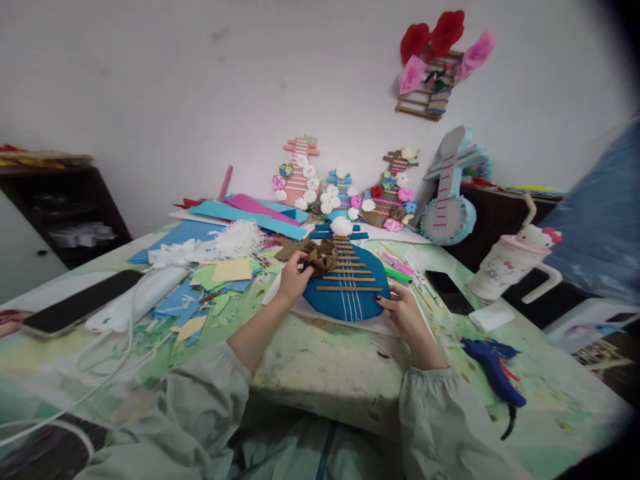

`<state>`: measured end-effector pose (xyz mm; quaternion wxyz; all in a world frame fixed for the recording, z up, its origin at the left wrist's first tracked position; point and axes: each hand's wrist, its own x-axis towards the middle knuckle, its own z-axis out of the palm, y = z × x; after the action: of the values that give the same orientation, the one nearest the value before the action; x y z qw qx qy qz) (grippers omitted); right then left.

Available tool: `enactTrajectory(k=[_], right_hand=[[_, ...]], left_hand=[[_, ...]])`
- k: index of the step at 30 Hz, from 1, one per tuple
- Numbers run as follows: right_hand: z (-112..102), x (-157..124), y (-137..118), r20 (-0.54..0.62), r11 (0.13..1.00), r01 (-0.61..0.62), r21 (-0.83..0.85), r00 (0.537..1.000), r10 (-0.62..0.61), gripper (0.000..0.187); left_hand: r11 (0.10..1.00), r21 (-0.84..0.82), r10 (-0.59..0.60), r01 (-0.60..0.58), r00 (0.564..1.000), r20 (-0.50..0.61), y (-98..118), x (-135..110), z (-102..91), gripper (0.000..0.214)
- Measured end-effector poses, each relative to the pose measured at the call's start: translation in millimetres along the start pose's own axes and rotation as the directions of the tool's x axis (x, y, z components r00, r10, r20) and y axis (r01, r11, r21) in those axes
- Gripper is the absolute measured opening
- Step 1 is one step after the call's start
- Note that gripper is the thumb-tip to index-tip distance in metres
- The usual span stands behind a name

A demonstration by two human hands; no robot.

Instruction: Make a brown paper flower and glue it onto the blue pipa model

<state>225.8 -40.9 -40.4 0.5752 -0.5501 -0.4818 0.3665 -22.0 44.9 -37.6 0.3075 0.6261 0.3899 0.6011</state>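
Two grips, both bare hands. Left grip (294,275): closed, thumb and fingers pinching the left side of a brown paper flower (323,257); flower held at the upper left of a blue lute-shaped piece (345,283), whether touching it cannot be told. Right grip (404,312): closed on that piece's lower right edge, thumb on the front face. Blue piece: tilted, on the near part of the desk (330,367), with brown strips, white strings and one white paper flower (342,227) at the neck. Left of it: paper scraps (233,270), a white string bundle (240,237). Right: a green marker (399,275), a black phone (447,291), a blue glue gun (493,367), a lidded tumbler (503,265). Behind, against the wall: three flowered lute-shaped pieces, pink (303,150), light blue (340,193) and brown (379,212).
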Motion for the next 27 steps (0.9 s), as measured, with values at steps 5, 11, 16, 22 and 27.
enactTrajectory(k=[5, 11, 16, 22, 27], right_hand=[[-7, 3, -8, -0.187, 0.953, 0.012, -0.303, 0.980, -0.071, 0.030], [38, 9, -52, 0.182, 0.562, 0.459, -0.689, 0.859, -0.479, 0.022], [94, 32, -72, 0.335, 0.446, 0.478, -0.757, 0.869, -0.364, 0.017], [104, 62, -71, 0.363, 0.526, 0.468, -0.710, 0.883, -0.297, 0.006], [97, 81, -68, 0.336, 0.609, 0.415, -0.676, 0.909, -0.247, 0.004]], left_hand=[[0.999, 0.013, -0.047, 0.046, 0.998, 0.036, -2, -5, 6.9, 0.014], [0.996, 0.019, -0.084, 0.082, 0.993, 0.086, -3, -11, 14.2, 0.021], [0.996, 0.011, -0.093, 0.092, 0.992, 0.090, -2, -13, 14.5, 0.021], [0.995, 0.003, -0.104, 0.104, 0.992, 0.072, -2, -13, 16.3, 0.024], [0.994, -0.006, -0.111, 0.111, 0.991, 0.073, -2, -13, 18.0, 0.024]])
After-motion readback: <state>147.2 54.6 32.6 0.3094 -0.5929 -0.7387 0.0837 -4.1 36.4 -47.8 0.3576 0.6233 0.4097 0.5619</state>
